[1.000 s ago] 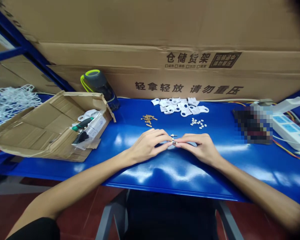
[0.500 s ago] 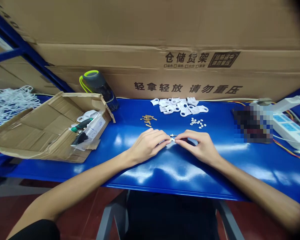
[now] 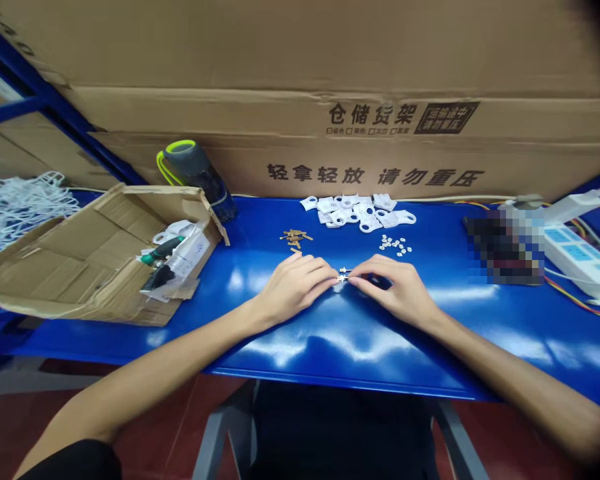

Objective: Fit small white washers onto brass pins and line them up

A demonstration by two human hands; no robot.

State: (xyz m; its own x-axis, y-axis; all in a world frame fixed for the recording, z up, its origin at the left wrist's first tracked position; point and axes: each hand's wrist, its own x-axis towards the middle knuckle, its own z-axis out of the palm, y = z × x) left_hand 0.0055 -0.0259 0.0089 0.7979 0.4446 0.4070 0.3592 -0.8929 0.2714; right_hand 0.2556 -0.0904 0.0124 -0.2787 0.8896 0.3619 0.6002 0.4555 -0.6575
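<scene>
Both my hands rest on the blue table [image 3: 330,347], fingertips meeting at its middle. My left hand [image 3: 295,288] and my right hand [image 3: 397,290] pinch a tiny metal part [image 3: 344,275] between them, fingers closed on it. Just beyond lie several small brass pins [image 3: 295,237], a scatter of little white round pieces [image 3: 396,246], and a heap of white plastic brackets [image 3: 360,212].
A torn cardboard box [image 3: 87,257] with a green-handled tool [image 3: 163,251] and packets sits at the left. A dark bottle with a green loop [image 3: 195,170] leans behind it. Large cartons [image 3: 330,100] wall the back. A white power strip [image 3: 577,253] with wires lies at right.
Both hands have shifted slightly away from me while still pinching the small part; otherwise nothing has moved.
</scene>
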